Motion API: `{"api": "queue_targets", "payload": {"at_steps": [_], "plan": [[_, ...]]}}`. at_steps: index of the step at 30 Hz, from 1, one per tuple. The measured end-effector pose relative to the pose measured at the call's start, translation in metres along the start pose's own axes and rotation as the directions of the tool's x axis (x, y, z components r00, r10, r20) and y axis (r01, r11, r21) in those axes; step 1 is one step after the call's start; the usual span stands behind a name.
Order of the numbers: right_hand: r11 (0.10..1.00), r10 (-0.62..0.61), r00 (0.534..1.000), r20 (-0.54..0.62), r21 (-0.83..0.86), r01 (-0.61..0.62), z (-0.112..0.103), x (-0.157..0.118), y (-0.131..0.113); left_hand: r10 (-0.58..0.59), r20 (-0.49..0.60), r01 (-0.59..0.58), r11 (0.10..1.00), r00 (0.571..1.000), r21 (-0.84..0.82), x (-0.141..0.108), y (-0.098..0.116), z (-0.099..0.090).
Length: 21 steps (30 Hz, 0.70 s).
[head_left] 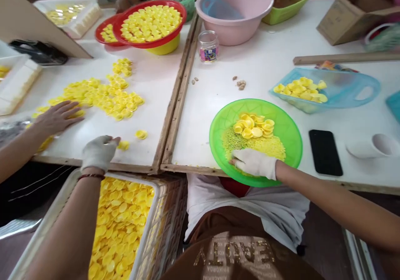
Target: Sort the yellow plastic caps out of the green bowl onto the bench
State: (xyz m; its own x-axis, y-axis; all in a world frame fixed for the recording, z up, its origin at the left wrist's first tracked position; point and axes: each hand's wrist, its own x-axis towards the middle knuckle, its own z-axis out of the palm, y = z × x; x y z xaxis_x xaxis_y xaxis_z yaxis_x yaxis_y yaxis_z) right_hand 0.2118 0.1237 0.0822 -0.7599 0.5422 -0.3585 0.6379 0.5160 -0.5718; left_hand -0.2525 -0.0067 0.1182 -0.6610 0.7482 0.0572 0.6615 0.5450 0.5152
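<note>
My left hand (99,151), in a white glove with bare fingertips, is over the table's left half with its fingers curled together. Just right of its fingertips lie small yellow plastic cups (123,145); whether it pinches anything is hidden. My right hand (254,162), gloved likewise, reaches into a round green plate (293,146) at the table edge. Its fingers are drawn together at small yellow and greenish beads (271,147), and what they hold cannot be made out. Several yellow cups (253,125) are heaped at the plate's far side.
Another person's hand (58,117) rests on spread yellow cups (103,94). Below my left arm stands a white basket (153,201) full of cups. A blue scoop (343,92), a black phone (326,152) and a white cup (379,146) lie right. A wooden strip (175,109) divides the table.
</note>
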Motion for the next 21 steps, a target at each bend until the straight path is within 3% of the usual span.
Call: {"api": "queue_targets", "payload": {"at_steps": [1,2,4,5,7,9,11,12,14,16,19,21], "plan": [[0.976,0.028,0.999,-0.031,0.217,-0.020,-0.005,-0.001,0.001,-0.016,-0.047,0.019,0.999,0.999,0.048,0.001,0.008,0.005],[0.889,0.070,0.996,-0.050,0.455,-0.039,-0.011,-0.001,0.002,-0.010,-0.099,0.018,0.997,0.995,0.081,0.001,0.020,0.012],[0.578,0.154,0.987,-0.042,0.814,-0.055,-0.023,-0.002,0.006,0.113,-0.155,-0.107,0.993,0.981,0.051,-0.008,0.060,0.028],[0.442,0.181,0.983,-0.031,0.896,-0.053,-0.029,-0.003,0.009,0.222,-0.152,-0.227,0.974,0.963,-0.022,-0.017,0.087,0.038],[0.249,0.228,0.973,-0.034,0.968,-0.025,-0.039,-0.004,0.015,0.426,-0.035,-0.423,0.880,0.904,-0.218,-0.039,0.147,0.062],[0.018,0.274,0.962,-0.020,1.000,0.015,-0.046,-0.006,0.021,0.603,0.132,-0.531,0.770,0.787,-0.354,-0.059,0.206,0.094],[-0.263,0.298,0.954,0.024,0.963,0.058,-0.051,-0.008,0.025,0.678,0.295,-0.605,0.734,0.673,-0.308,-0.070,0.253,0.131],[-0.361,0.298,0.954,0.041,0.930,0.073,-0.051,-0.009,0.026,0.663,0.373,-0.620,0.745,0.649,-0.247,-0.071,0.271,0.149],[-0.437,0.295,0.955,0.033,0.893,0.104,-0.051,-0.012,0.026,0.586,0.486,-0.608,0.783,0.649,-0.132,-0.069,0.292,0.181],[-0.443,0.300,0.954,-0.004,0.885,0.144,-0.048,-0.014,0.026,0.527,0.540,-0.584,0.808,0.656,-0.079,-0.063,0.300,0.201],[-0.371,0.350,0.931,-0.103,0.898,0.239,-0.046,-0.015,0.022,0.514,0.565,-0.538,0.831,0.646,-0.141,-0.058,0.296,0.205],[-0.294,0.399,0.894,-0.202,0.896,0.333,-0.048,-0.015,0.017,0.479,0.599,-0.388,0.877,0.642,-0.285,-0.063,0.290,0.198]]}}
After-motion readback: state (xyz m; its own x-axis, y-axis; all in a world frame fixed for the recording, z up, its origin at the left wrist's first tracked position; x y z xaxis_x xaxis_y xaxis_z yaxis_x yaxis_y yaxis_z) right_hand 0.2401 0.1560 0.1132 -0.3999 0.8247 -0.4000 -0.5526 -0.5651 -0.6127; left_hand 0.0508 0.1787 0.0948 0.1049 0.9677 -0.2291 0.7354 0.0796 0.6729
